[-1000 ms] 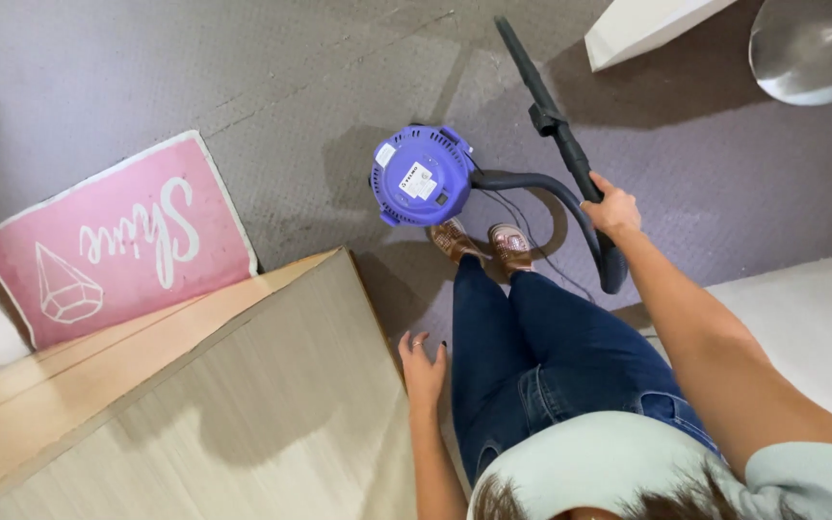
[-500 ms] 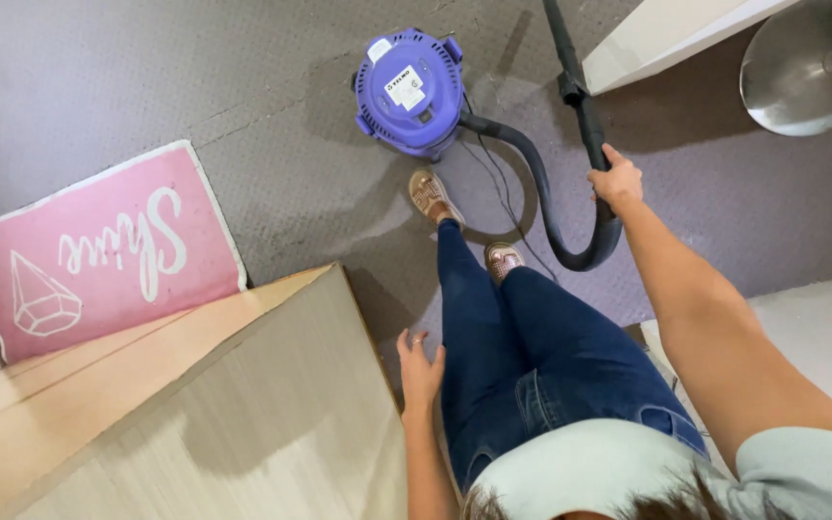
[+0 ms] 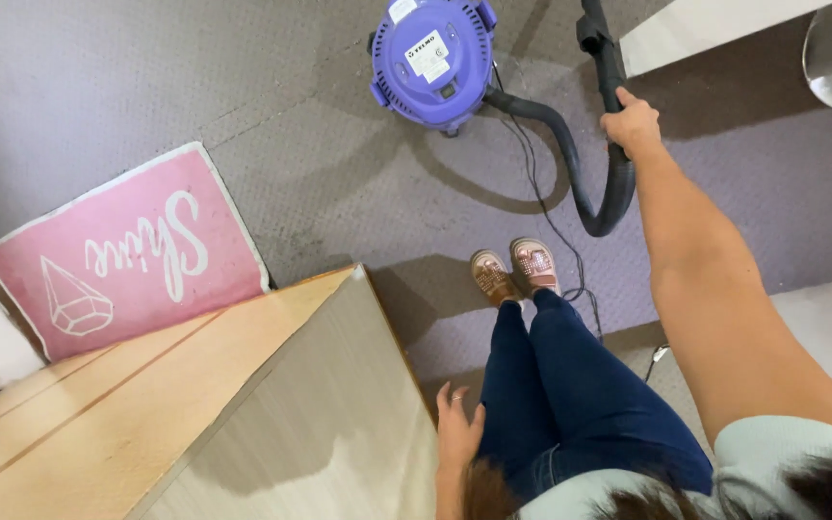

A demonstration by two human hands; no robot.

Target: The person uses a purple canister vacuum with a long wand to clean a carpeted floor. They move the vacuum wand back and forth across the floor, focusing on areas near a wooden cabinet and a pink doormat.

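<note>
Below me is grey carpet (image 3: 272,106), and I see the right hand (image 3: 633,123) wrapped tight round the black wand (image 3: 605,53) just above where the curved hose (image 3: 580,183) loops down and back to the purple canister vacuum (image 3: 432,60), a grip that lets the arm steer the tube while the canister sits on the floor ahead of the pink shoes (image 3: 515,270). The left hand (image 3: 458,433) hangs loose by the thigh, fingers relaxed and holding nothing, close to the corner of the wooden bench (image 3: 243,404); a thin power cord (image 3: 556,231) trails past the feet, a pink doormat (image 3: 127,255) lies to the left, and a white furniture edge (image 3: 705,29) crowds the wand's far side
</note>
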